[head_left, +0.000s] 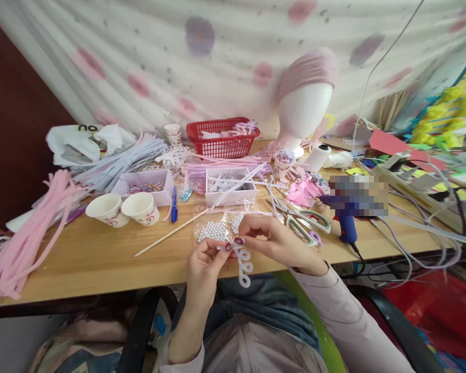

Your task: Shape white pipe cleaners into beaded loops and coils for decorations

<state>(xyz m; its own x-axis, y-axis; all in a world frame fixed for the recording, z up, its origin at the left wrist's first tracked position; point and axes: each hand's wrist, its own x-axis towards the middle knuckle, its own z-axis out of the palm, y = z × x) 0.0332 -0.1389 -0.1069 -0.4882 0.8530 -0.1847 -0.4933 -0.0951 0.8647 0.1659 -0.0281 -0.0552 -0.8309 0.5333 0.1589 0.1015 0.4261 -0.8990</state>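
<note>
My left hand (205, 261) and my right hand (272, 241) meet over the near edge of the wooden table (101, 259). Between their fingertips they pinch a white pipe cleaner bent into small loops (244, 264), which hangs down past the edge. Just behind the hands lies a clear bag of white pearl beads (217, 229). A thin wooden stick (171, 233) lies to the left of it.
Scissors (306, 223) and a blue glue gun (345, 223) lie right of my hands. Two paper cups (120, 208), a blue pen (174, 204), clear boxes (225, 186), a red basket (221, 137), pink pipe cleaners (27, 233) and a foam head (305, 103) crowd the table.
</note>
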